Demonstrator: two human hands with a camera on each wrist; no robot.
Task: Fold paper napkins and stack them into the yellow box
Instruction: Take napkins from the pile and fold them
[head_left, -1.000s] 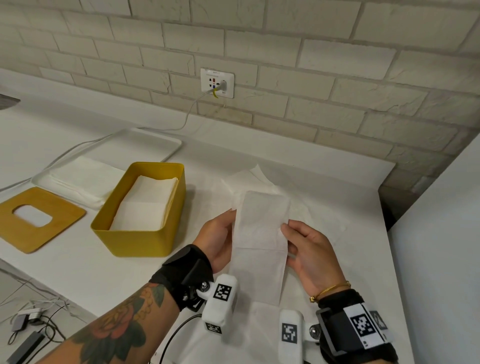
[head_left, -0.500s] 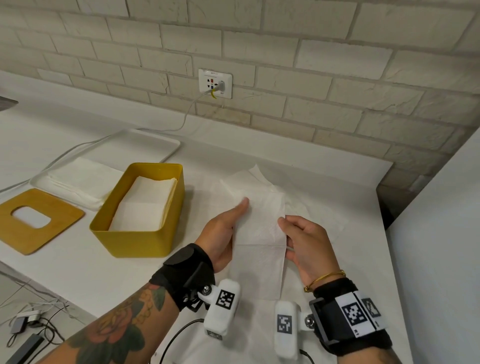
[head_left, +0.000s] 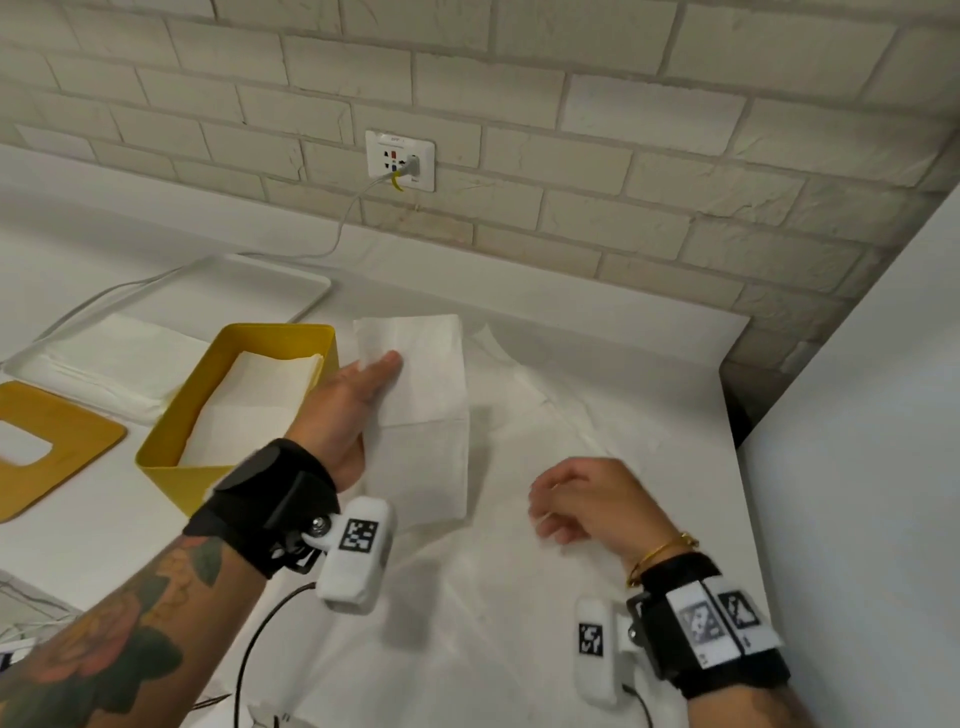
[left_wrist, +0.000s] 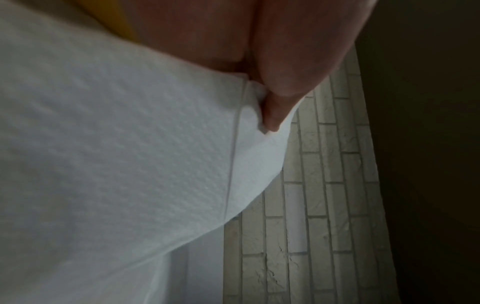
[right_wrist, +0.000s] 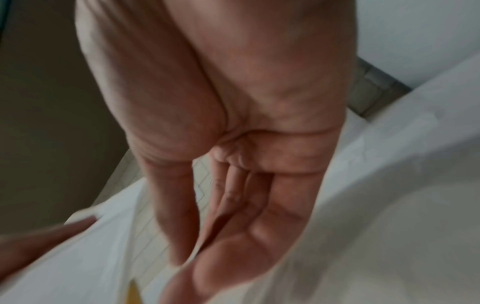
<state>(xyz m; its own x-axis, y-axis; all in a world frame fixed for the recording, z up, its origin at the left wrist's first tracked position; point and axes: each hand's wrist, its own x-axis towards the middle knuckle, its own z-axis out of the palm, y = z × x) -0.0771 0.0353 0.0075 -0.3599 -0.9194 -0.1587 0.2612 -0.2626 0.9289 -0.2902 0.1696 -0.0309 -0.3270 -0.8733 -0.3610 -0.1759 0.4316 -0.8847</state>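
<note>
My left hand (head_left: 371, 376) pinches a folded white napkin (head_left: 423, 410), thumb on top and fingers hidden beneath it. The napkin hangs lengthwise just right of the yellow box (head_left: 171, 470), which holds a layer of folded napkins (head_left: 249, 400). The left wrist view shows the thumb (left_wrist: 280, 92) pressed onto the napkin (left_wrist: 130, 144), with a strip of the yellow box (left_wrist: 124, 20) behind. My right hand (head_left: 553, 512) hovers low over the table to the right, fingers loosely curled and empty. In the right wrist view, the right hand (right_wrist: 233, 195) is blurred and holds nothing.
A white tray (head_left: 291, 280) at the back left carries a stack of flat napkins (head_left: 104, 358). The box's yellow lid (head_left: 62, 441) lies at the far left. A thin white sheet (head_left: 519, 571) covers the table. A white panel (head_left: 857, 415) bounds the right side, and a cable runs from the wall socket (head_left: 400, 161).
My right hand has let go of the napkin and dropped back to the right. My left hand has carried the napkin up and left, toward the yellow box.
</note>
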